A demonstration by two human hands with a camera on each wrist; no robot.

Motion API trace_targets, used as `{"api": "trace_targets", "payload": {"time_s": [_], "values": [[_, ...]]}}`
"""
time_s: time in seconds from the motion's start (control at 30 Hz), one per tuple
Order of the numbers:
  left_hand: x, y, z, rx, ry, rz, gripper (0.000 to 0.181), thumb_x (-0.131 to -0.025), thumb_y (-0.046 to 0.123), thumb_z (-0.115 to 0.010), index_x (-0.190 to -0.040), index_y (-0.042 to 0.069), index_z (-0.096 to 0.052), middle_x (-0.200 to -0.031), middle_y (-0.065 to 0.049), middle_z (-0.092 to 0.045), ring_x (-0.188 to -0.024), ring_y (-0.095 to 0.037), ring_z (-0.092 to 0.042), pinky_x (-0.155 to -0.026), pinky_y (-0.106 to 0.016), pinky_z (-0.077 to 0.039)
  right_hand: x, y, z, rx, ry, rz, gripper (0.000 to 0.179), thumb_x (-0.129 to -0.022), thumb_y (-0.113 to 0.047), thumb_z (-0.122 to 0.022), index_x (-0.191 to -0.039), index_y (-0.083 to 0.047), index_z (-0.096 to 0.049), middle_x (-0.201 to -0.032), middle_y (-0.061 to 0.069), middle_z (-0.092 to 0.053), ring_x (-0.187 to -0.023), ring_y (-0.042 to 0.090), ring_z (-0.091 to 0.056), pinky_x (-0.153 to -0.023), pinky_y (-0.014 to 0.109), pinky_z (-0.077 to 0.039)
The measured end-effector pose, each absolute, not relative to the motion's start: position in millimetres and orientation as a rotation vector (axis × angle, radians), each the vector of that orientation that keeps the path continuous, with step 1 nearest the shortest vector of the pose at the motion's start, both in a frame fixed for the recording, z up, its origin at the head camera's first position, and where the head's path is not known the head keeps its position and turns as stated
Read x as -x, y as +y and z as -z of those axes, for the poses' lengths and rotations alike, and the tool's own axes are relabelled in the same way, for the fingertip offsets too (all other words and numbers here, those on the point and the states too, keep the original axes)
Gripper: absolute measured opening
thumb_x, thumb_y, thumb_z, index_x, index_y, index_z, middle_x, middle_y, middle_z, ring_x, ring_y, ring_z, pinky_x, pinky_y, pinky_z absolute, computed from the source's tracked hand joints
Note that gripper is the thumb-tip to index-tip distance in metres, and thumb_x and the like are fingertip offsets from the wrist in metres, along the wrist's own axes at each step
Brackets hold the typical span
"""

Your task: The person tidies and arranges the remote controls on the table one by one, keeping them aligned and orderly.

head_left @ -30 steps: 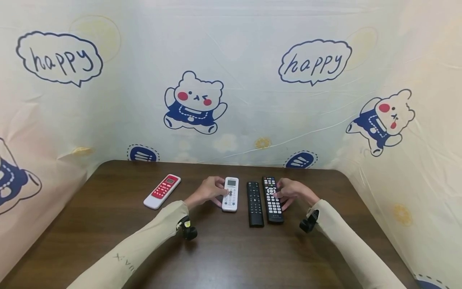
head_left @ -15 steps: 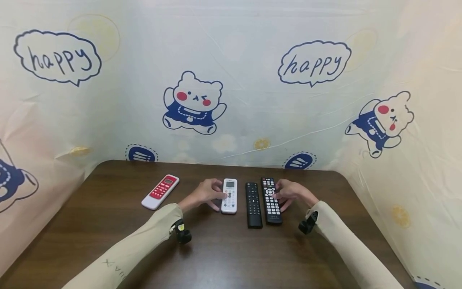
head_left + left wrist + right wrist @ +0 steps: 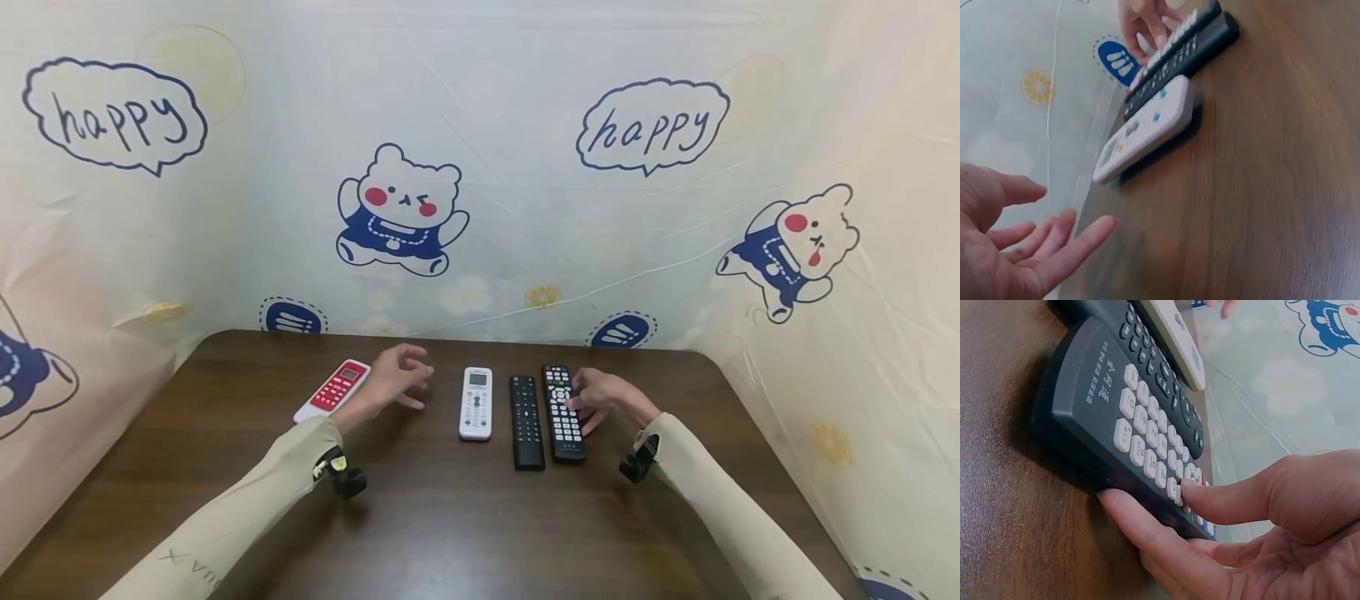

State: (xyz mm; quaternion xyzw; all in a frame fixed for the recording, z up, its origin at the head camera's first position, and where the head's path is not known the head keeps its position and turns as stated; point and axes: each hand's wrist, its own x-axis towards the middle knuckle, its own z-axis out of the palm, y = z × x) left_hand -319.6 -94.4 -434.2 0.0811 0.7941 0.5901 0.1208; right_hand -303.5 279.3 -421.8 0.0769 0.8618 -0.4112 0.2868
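Note:
My left hand (image 3: 393, 377) is off the remotes, its fingers spread and loosely bent over the table between the red-and-white remote (image 3: 337, 387) and the white remote (image 3: 476, 404). In the left wrist view nothing lies between its fingers (image 3: 1079, 256). My right hand (image 3: 606, 393) pinches the right edge of a black remote with white buttons (image 3: 564, 421). Its thumb lies on the buttons and its fingers run along the side in the right wrist view. Just left of that one lies a slimmer all-black remote (image 3: 527, 425). My left wrist partly overlaps the red-and-white remote.
All the remotes lie on a dark brown wooden table (image 3: 450, 525) with rounded far corners. A pale curtain (image 3: 510, 208) printed with bears and "happy" bubbles rises behind and beside it. Each wrist wears a small black camera (image 3: 639, 460).
My left hand has let go of the white remote and moved left toward the red-and-white one. My right hand stays at the black remote with white buttons.

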Motion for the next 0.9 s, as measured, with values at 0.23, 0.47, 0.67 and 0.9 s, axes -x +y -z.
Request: {"api": "trace_targets", "payload": {"time_s": [0.23, 0.47, 0.67, 0.9], "values": [[322.9, -114.8, 423.7, -0.324, 2.469, -1.749, 0.041, -0.104, 0.006, -0.061, -0.141, -0.008, -0.051, -0.126, -0.032, -0.061, -0.110, -0.050, -0.067, -0.070, -0.045, -0.065, 302.7, 279.2, 420.0, -0.194, 2.304, 1.106, 0.050, -0.101, -0.002, -0.065, -0.142, 0.006, -0.038, -0.115, 0.027, -0.056, -0.102, 0.037, -0.067, -0.078, 0.041, -0.065], [326.5, -134.4, 423.4, -0.346, 2.629, -1.627, 0.039, -0.105, 0.009, -0.060, -0.141, -0.005, -0.054, -0.125, -0.030, -0.064, -0.109, -0.050, -0.069, -0.071, -0.043, -0.065, 302.2, 279.2, 422.5, -0.205, 2.294, 1.129, 0.049, -0.101, -0.001, -0.065, -0.142, 0.005, -0.038, -0.114, 0.027, -0.057, -0.101, 0.036, -0.067, -0.078, 0.042, -0.065], [324.8, -153.0, 422.7, -0.347, 2.747, -1.524, 0.037, -0.105, 0.011, -0.059, -0.139, -0.005, -0.057, -0.124, -0.031, -0.066, -0.103, -0.046, -0.072, -0.070, -0.044, -0.065, 301.3, 278.6, 422.6, -0.198, 2.293, 1.153, 0.053, -0.101, -0.001, -0.065, -0.145, 0.006, -0.036, -0.116, 0.027, -0.056, -0.101, 0.036, -0.067, -0.078, 0.042, -0.065], [323.3, -180.6, 416.3, -0.321, 2.868, -1.372, 0.032, -0.105, 0.014, -0.060, -0.132, -0.003, -0.063, -0.122, -0.028, -0.069, -0.098, -0.042, -0.074, -0.072, -0.040, -0.064, 299.4, 278.8, 423.4, -0.204, 2.292, 1.181, 0.055, -0.101, 0.000, -0.064, -0.147, 0.007, -0.035, -0.115, 0.026, -0.056, -0.099, 0.035, -0.067, -0.077, 0.043, -0.065]]}}
